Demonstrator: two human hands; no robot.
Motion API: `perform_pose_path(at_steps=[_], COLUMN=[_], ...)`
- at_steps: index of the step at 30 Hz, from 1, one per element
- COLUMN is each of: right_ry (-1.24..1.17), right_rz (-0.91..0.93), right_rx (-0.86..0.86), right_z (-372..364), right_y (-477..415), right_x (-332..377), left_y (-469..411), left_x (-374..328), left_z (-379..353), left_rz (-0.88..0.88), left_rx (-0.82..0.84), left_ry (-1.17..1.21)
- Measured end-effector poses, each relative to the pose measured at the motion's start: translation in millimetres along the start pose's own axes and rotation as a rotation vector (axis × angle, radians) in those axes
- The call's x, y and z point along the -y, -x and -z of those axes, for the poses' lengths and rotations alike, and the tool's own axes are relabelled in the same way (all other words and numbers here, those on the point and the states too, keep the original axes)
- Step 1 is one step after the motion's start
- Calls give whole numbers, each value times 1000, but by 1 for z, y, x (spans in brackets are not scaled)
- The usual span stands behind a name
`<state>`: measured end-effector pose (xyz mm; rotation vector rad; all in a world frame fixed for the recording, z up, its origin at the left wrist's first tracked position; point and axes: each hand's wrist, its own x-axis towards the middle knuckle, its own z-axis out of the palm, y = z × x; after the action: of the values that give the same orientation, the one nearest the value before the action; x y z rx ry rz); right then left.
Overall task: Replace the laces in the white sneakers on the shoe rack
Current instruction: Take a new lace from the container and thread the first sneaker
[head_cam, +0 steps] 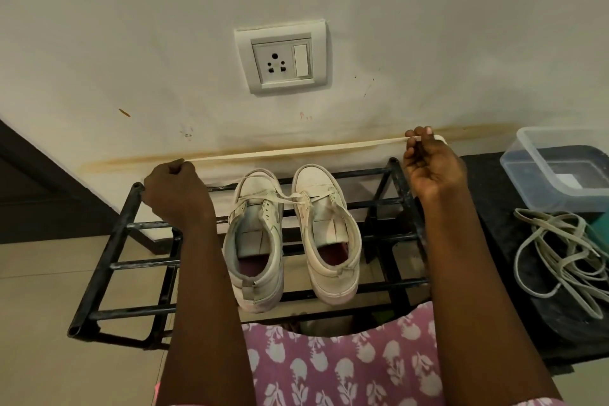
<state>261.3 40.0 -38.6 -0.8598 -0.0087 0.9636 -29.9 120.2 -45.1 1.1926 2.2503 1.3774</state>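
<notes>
Head view, looking down at black metal shoe rack against a stained wall.

- White sneakers on top tier, side by side, toes toward the wall: left sneaker, right sneaker. A loose lace end crosses between their eyelet rows.
- Flat cream lace is held taut above the toes, running from 9 to 2 o'clock of the pair.
- Left hand is fisted around one end, at the rack's far left corner.
- Right hand, palm toward camera, pinches the other end between thumb and fingertips.
- At 3 o'clock, a dark tabletop carries a tangled lace pile and a clear plastic container.
- Wall socket at 12 o'clock.
</notes>
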Motion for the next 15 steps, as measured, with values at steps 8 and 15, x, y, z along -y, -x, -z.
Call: perform_pose_path(at_steps=[8, 15], right_ry=[51, 299], right_rz=[91, 147], right_rx=[-75, 218], right_z=[4, -24], right_y=[2, 16], right_x=[4, -17], left_y=[-12, 22], left_x=[11, -27], left_z=[8, -9], left_rz=[83, -303], left_rx=[103, 453], left_ry=[24, 184])
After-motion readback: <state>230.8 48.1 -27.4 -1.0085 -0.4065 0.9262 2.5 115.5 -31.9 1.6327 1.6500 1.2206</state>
